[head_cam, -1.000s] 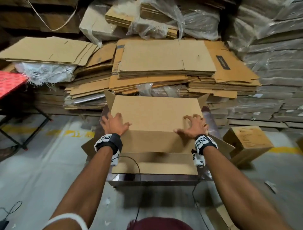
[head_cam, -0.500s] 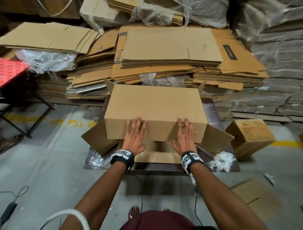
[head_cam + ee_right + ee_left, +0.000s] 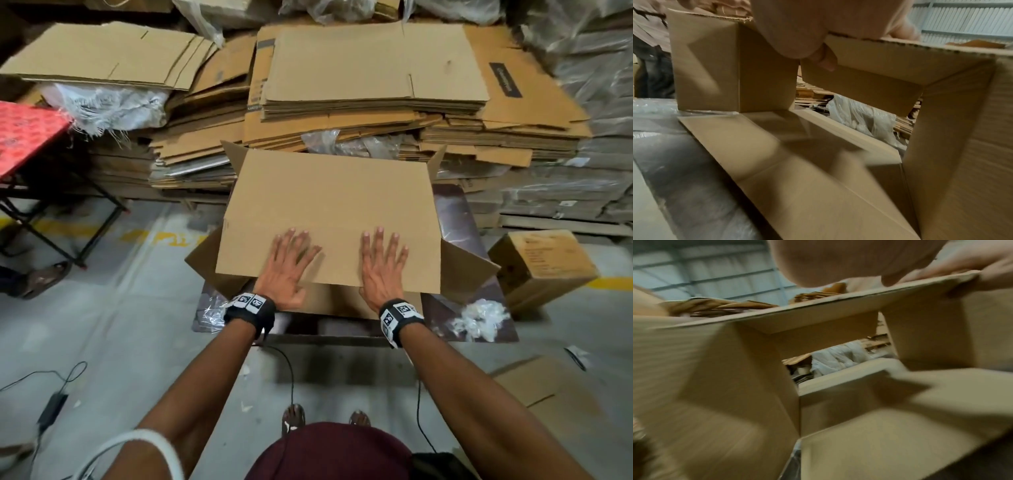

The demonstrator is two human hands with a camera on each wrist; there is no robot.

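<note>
Far left, a red table [image 3: 27, 137] stands well clear. The left hand [image 3: 289, 263] lies flat, fingers spread, on the top panel of the cardboard box [image 3: 329, 198], which sits on the plastic-wrapped table [image 3: 455, 219] with both ends open. The right hand [image 3: 382, 270] has its fingers flat and its thumb hooked under the near edge, pinching the panel. Press unevenly and that shell could rack sideways or skid on the slick plastic. Stacked flat cartons [image 3: 359, 68] crowd the far end, a side flap [image 3: 462, 270] splays out, and a sealed carton [image 3: 541, 267] sits rightmost.

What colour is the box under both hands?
Plain brown, unprinted cardboard box; clearest in the head view.
</note>
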